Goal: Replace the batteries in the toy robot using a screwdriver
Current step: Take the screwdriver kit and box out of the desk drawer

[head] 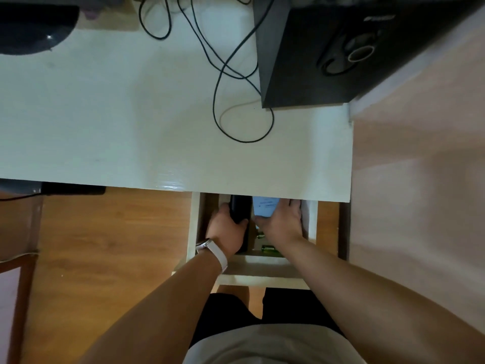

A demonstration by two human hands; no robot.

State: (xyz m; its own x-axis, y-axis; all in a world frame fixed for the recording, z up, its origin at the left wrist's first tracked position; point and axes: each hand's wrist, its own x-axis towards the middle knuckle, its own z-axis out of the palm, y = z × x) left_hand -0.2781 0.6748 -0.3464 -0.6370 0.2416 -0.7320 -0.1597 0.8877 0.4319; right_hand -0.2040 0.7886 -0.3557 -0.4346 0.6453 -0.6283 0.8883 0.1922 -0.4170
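White desk top [105,114] fills the upper half of the view, and below its near edge is a wooden floor [105,245]. On the desk, at the far right, stands a black speaker [341,53], and thin black cables [231,74] lie in loops just beside it. At the far left corner there is a dark rounded object [31,30]; what it is I cannot tell.

Under the desk edge an open drawer [193,232] is pulled toward the person, and both hands are inside it. The left hand [227,227], with a watch [204,244] on a white strap at the wrist, grips a black elongated object [238,206]. The fingers curl around its near end, and its far end goes under the desk edge. The right hand [283,222] lies just beside it on a light blue box [265,206]. The thumb touches the near corner of the box and the fingers are stretched straight and close together along its right side. Their tips are hidden by the desk edge.

Between the two wrists, on the drawer bottom near its front wall, lie small green cylinders [269,249] which look like batteries. Whether the black object or the box belongs to the toy robot or the screwdriver I cannot tell.
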